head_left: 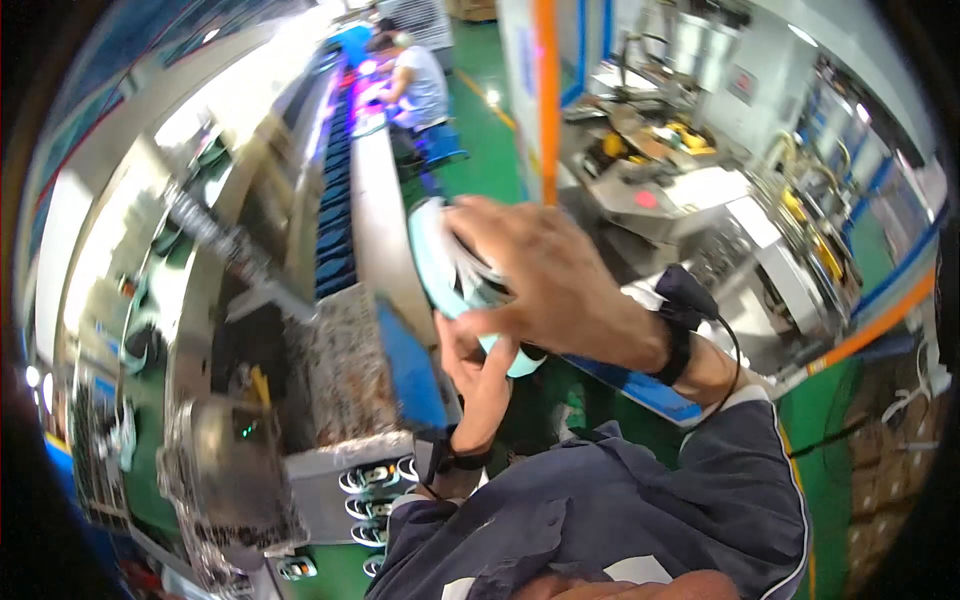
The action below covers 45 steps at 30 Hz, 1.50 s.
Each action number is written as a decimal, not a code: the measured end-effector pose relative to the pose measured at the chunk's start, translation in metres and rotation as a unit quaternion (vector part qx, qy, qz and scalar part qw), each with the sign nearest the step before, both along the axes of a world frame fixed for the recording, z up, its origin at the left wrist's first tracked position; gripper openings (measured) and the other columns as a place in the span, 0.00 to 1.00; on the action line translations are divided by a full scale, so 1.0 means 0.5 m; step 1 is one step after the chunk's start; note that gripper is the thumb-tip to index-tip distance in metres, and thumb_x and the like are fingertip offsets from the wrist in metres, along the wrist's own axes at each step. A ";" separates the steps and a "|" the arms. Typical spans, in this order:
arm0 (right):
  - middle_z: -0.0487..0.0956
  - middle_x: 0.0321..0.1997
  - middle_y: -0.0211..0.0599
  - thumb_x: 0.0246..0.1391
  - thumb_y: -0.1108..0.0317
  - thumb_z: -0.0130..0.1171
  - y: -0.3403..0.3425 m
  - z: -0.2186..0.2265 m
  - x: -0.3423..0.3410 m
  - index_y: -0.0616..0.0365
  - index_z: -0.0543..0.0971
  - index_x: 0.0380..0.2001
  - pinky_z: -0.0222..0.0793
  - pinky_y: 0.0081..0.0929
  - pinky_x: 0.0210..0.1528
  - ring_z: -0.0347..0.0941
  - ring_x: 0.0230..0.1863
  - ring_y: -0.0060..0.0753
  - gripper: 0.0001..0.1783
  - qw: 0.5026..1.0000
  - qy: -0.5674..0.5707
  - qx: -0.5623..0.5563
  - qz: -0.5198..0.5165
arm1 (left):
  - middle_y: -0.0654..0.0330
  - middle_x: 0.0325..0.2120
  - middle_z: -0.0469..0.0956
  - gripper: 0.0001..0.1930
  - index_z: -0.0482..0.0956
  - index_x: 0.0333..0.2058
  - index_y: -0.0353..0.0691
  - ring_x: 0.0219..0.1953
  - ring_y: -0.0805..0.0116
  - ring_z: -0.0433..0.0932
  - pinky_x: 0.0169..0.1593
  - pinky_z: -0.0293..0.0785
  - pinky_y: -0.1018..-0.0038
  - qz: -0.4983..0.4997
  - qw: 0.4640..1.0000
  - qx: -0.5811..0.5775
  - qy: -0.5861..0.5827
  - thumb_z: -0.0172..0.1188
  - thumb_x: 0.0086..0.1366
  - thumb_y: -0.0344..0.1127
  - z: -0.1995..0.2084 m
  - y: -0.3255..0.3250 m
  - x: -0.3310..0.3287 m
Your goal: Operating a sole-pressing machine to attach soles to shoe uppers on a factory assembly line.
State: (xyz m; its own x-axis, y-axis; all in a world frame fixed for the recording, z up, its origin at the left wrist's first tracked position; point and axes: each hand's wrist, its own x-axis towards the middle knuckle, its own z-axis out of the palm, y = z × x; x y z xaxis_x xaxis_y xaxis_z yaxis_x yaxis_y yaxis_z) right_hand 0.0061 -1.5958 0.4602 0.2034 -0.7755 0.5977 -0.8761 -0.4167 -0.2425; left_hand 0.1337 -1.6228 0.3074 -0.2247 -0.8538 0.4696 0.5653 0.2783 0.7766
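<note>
A pale mint-green and white shoe (pixel 432 262) is held up in front of me, tilted, with its upper end pointing away. My right hand (pixel 545 270) is wrapped over its right side, blurred by motion, and covers much of the upper. Below it, my left hand (pixel 475 375) grips the shoe's lower part, with thumb and fingers bent around it. The mint heel or toe end (pixel 526 362) shows under my right hand; I cannot tell which end it is. Both wrists wear dark bands.
To the left runs a conveyor with dark blue slats (pixel 336 200), ending at a worn grey machine bed (pixel 345 365). Several shoes (pixel 370 508) sit on a rack below it. A person (pixel 420 90) sits farther along the line. A cluttered metal workbench (pixel 650 205) stands right, behind an orange post (pixel 546 100).
</note>
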 end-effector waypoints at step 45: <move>0.80 0.38 0.60 0.37 0.60 0.66 0.132 -0.524 -1.342 0.73 0.77 0.35 0.75 0.38 0.44 0.79 0.41 0.52 0.26 0.674 -0.251 0.244 -0.650 | 0.54 0.52 0.72 0.29 0.64 0.57 0.27 0.54 0.67 0.71 0.60 0.66 0.70 -0.421 0.812 0.308 -0.263 0.62 0.58 0.28 -0.133 -0.069 -0.694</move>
